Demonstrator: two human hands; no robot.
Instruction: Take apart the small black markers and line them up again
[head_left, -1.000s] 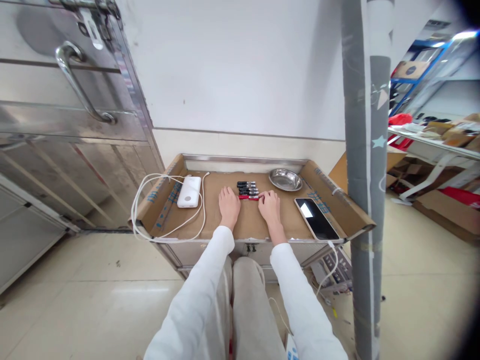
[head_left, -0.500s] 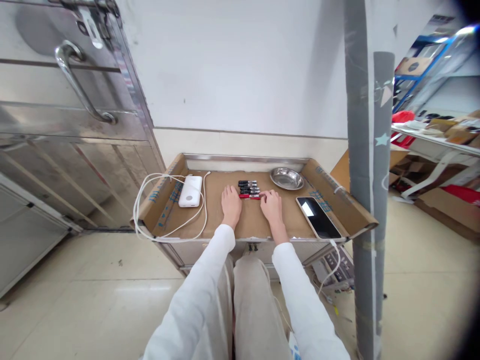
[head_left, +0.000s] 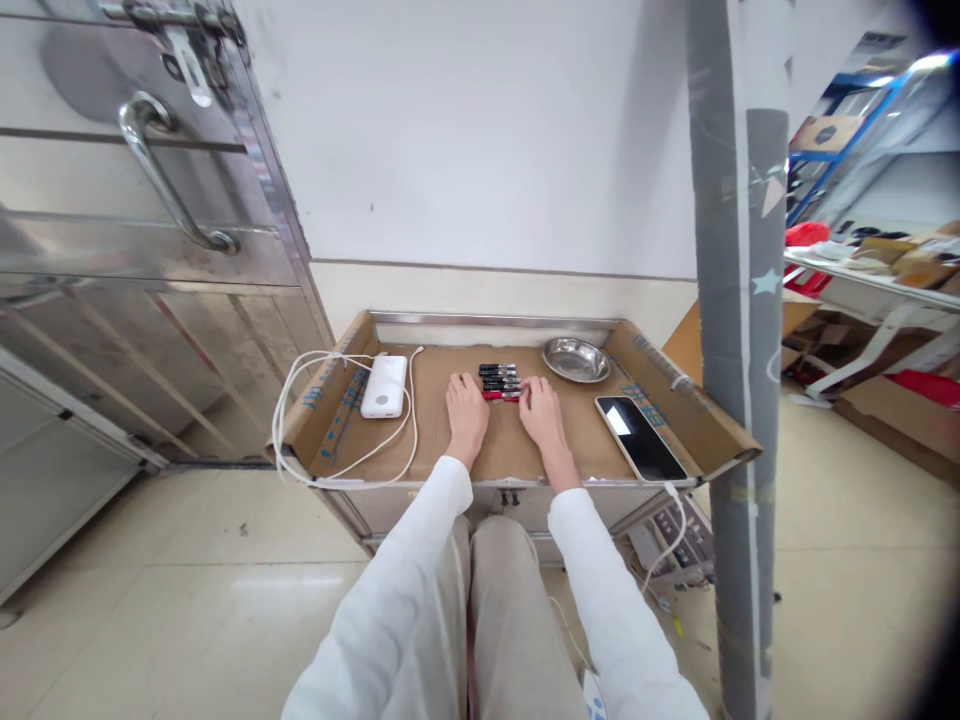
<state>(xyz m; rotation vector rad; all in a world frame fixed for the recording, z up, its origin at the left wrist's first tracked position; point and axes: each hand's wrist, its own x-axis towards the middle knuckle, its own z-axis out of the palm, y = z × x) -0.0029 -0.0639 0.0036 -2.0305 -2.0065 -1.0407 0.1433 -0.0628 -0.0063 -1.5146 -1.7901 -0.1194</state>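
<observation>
A short row of black pens (head_left: pixel 498 376) lies on the cardboard-lined tray table (head_left: pixel 517 450), with one red pen (head_left: pixel 501 396) nearest to me. My left hand (head_left: pixel 466 413) rests flat on the cardboard just left of the pens, fingers stretched out. My right hand (head_left: pixel 541 410) lies to the right, its fingertips touching the right end of the red pen; the fingers look extended and hold nothing.
A metal bowl (head_left: pixel 576 360) stands at the back right. A dark phone (head_left: pixel 640 451) lies at the right, a white power bank (head_left: pixel 384 386) with a looped white cable at the left. A grey padded post (head_left: pixel 731 350) rises at the right; a steel door (head_left: pixel 142 230) stands left.
The view has shifted slightly. Both hands stay in about the same places by the pens.
</observation>
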